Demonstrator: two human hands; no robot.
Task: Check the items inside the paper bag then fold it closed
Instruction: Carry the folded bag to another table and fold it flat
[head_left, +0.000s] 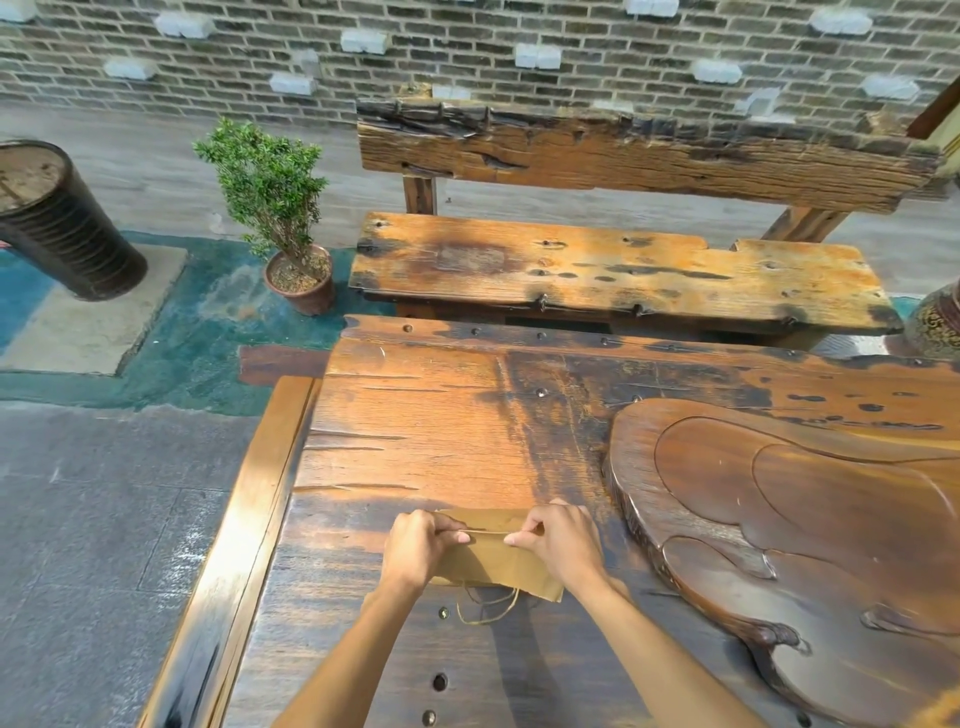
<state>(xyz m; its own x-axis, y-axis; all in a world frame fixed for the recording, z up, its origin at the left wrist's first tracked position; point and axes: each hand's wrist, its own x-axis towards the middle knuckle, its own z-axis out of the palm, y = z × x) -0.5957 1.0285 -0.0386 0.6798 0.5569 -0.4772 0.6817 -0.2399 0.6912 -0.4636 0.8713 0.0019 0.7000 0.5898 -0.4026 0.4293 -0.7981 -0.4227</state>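
Note:
A brown paper bag (493, 564) lies flat on the wooden table (415, 426), near its front. Its twine handles (488, 608) trail out from the near edge toward me. My left hand (418, 548) pinches the bag's left side at a crease running across it. My right hand (563, 543) pinches the same crease on the right. Between my hands the far part of the bag looks folded over along that line. Nothing inside the bag is visible.
A large carved wooden tea tray (810, 545) fills the table's right side, close to my right hand. Beyond the table stands a rough wooden bench (613, 270). On the ground at the left are a small potted shrub (280, 218) and a dark ribbed barrel (57, 218).

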